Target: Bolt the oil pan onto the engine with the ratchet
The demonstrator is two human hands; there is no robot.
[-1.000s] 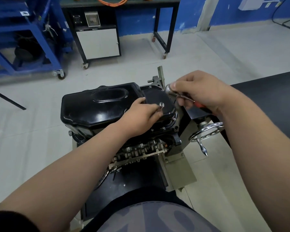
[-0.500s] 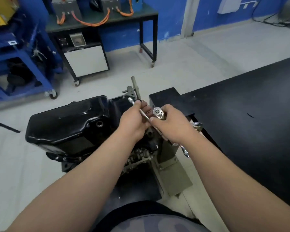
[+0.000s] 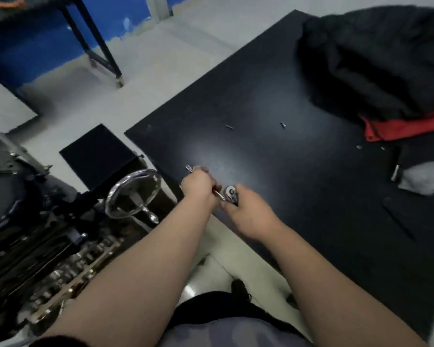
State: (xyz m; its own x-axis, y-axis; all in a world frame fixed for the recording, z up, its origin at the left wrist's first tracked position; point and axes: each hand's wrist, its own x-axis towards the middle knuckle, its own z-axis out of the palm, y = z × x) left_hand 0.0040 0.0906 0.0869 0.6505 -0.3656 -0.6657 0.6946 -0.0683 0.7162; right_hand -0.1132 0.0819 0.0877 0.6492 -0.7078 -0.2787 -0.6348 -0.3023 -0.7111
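Both hands hold the chrome ratchet point(image 3: 230, 192) over the near-left edge of the black table point(image 3: 298, 171). My right hand point(image 3: 246, 211) grips its handle just behind the round head. My left hand point(image 3: 198, 184) grips the thin extension bar, whose tip sticks out past the knuckles. The engine point(image 3: 48, 259) with the black oil pan point(image 3: 3, 194) stands at the far left, apart from both hands. Two loose bolts point(image 3: 283, 124) lie on the table farther off.
A chrome handwheel point(image 3: 133, 194) on the engine stand sits just left of my hands, with a black box point(image 3: 98, 151) behind it. A black and red jacket point(image 3: 386, 71) lies on the table's far right. A wheeled bench leg point(image 3: 110, 61) stands on the grey floor.
The view has swung right from the engine to the table. Both hands, still holding the ratchet and extension, have moved away from the oil pan to over the table edge.
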